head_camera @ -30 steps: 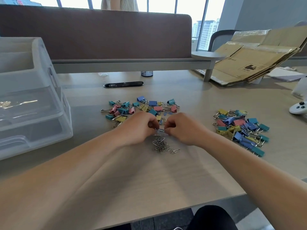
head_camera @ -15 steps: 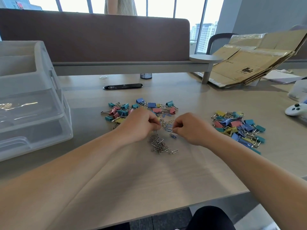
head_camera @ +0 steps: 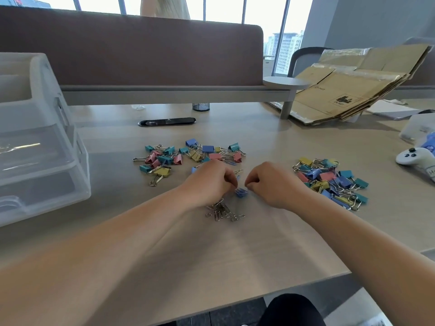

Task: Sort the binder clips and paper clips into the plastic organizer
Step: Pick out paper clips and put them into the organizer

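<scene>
Both my hands hover close together over the desk's middle. My left hand has its fingers curled and pinches a small blue paper clip at its fingertips. The curled fingers of my right hand are pinched together just above a small heap of blue paper clips; nothing shows between them. Silver paper clips lie in a heap under my left wrist. Behind my hands is a pile of coloured binder clips, and a second pile lies to the right. The clear plastic organizer stands at the left.
A white game controller lies at the far right. Flattened cardboard boxes lean at the back right. A black cable slot and a brown desk divider run along the back. The desk's front edge is near my body.
My hands have drawn slightly apart and nearer to me. A small heap of blue paper clips now lies on the desk between them.
</scene>
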### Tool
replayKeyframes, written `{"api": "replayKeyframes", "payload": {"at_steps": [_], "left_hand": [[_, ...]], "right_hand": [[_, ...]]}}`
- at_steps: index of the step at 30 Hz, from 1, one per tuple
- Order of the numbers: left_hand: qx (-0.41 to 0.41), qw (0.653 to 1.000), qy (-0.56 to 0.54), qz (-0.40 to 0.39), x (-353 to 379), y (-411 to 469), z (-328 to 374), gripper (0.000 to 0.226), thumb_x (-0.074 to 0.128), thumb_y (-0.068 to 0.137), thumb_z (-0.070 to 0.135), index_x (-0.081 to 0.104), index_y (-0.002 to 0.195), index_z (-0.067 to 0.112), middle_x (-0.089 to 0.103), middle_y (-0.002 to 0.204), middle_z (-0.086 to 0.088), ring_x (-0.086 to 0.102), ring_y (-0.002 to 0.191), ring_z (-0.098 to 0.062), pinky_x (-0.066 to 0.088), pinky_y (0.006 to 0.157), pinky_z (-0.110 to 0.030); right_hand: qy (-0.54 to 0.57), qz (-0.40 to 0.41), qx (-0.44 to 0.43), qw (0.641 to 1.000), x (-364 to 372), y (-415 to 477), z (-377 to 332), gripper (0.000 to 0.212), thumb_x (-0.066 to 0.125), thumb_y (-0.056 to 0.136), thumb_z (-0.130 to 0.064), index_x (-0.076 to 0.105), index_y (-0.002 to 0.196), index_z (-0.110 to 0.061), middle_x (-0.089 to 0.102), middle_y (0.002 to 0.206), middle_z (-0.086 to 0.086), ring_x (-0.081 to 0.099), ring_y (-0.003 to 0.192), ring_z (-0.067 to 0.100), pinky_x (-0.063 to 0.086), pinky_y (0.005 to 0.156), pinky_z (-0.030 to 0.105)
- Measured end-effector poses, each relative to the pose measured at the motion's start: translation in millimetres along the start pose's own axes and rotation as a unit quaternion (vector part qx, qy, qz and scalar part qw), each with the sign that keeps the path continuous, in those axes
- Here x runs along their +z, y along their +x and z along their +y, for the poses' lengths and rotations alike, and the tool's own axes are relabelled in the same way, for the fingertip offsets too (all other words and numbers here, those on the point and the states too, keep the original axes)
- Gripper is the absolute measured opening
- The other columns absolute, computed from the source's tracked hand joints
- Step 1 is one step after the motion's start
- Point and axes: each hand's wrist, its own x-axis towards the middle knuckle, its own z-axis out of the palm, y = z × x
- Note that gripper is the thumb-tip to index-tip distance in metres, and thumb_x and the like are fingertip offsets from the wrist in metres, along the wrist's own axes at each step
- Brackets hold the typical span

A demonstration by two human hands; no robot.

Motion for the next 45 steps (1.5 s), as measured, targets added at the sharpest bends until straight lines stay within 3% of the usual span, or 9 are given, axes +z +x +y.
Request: {"api": "replayKeyframes", "payload": {"at_steps": [3,6,9,12,15,18,27,34,45], "left_hand": [[0.013,1.000,0.020,0.015,-6,0,-3,0.017,0.060,0.092,0.013,0.076,0.095,0.019,0.061,0.077,0.020,0.053,0.078,0.005,0.037,0.064,-0.008],[0.010,0.998,0.042,0.040,-13,0,-11,0.018,0.059,0.094,0.013,0.075,0.102,0.018,0.070,0.104,0.008,0.055,0.109,-0.007,0.038,0.092,-0.022],[0.002,0.995,0.102,0.019,-13,1,-21,0.026,0.054,0.096,0.014,0.073,0.112,0.024,0.070,0.115,0.005,0.061,0.103,-0.010,0.043,0.095,-0.026],[-0.001,0.989,0.147,-0.013,-10,3,-28,0.033,0.051,0.097,0.015,0.069,0.121,0.028,0.072,0.098,0.003,0.057,0.076,-0.007,0.045,0.100,-0.037],[0.018,0.989,0.142,-0.034,-5,2,-29,0.038,0.048,0.097,0.011,0.066,0.125,0.030,0.058,0.074,0.012,0.043,0.058,-0.001,0.049,0.085,-0.030],[0.019,0.987,0.153,-0.043,-2,2,-28,0.043,0.046,0.097,0.009,0.064,0.126,0.035,0.063,0.106,0.003,0.041,0.064,-0.001,0.036,0.066,-0.021],[0.040,0.982,0.180,-0.047,-6,-3,-26,0.036,0.047,0.099,0.016,0.067,0.122,0.035,0.050,0.097,0.006,0.048,0.087,-0.012,0.038,0.072,-0.028],[0.049,0.986,0.152,-0.040,-12,-13,-30,0.032,0.051,0.097,0.014,0.071,0.115,0.030,0.060,0.110,0.009,0.055,0.103,-0.012,0.045,0.091,-0.034],[0.064,0.992,0.099,-0.049,-13,-20,-26,0.038,0.050,0.092,0.003,0.073,0.112,0.026,0.063,0.125,0.017,0.054,0.117,-0.002,0.037,0.100,-0.016]], "right_hand": [[0.003,0.015,0.004,1.000,1,6,2,0.024,0.054,0.095,-0.020,0.074,0.107,-0.026,0.070,0.111,-0.002,0.056,0.092,0.015,0.040,0.072,0.024],[-0.011,0.030,0.000,0.999,7,16,2,0.027,0.052,0.095,-0.022,0.072,0.112,-0.030,0.068,0.117,-0.004,0.060,0.106,0.019,0.046,0.077,0.028],[-0.028,0.028,-0.011,0.999,14,24,0,0.031,0.050,0.094,-0.020,0.071,0.114,-0.032,0.068,0.118,-0.003,0.061,0.106,0.022,0.050,0.083,0.031],[-0.041,0.011,-0.023,0.999,19,28,-1,0.034,0.049,0.093,-0.017,0.073,0.111,-0.033,0.065,0.117,-0.001,0.060,0.102,0.022,0.051,0.085,0.032],[-0.045,0.010,-0.030,0.998,20,29,0,0.034,0.049,0.093,-0.016,0.074,0.110,-0.032,0.065,0.117,-0.002,0.060,0.100,0.021,0.051,0.085,0.031],[-0.043,0.004,-0.033,0.999,19,26,3,0.032,0.050,0.093,-0.017,0.074,0.108,-0.032,0.065,0.115,-0.005,0.060,0.097,0.018,0.051,0.082,0.030],[-0.051,0.011,-0.056,0.997,19,18,5,0.033,0.050,0.097,-0.018,0.068,0.120,-0.033,0.055,0.123,-0.007,0.059,0.104,0.019,0.052,0.085,0.033],[-0.056,0.010,-0.057,0.997,22,18,5,0.030,0.050,0.097,-0.018,0.071,0.116,-0.029,0.056,0.118,-0.007,0.057,0.108,0.017,0.049,0.085,0.029],[0.019,0.013,-0.050,0.998,17,2,5,0.030,0.053,0.094,-0.020,0.072,0.107,-0.039,0.062,0.118,-0.010,0.059,0.105,0.013,0.053,0.088,0.033]]}}
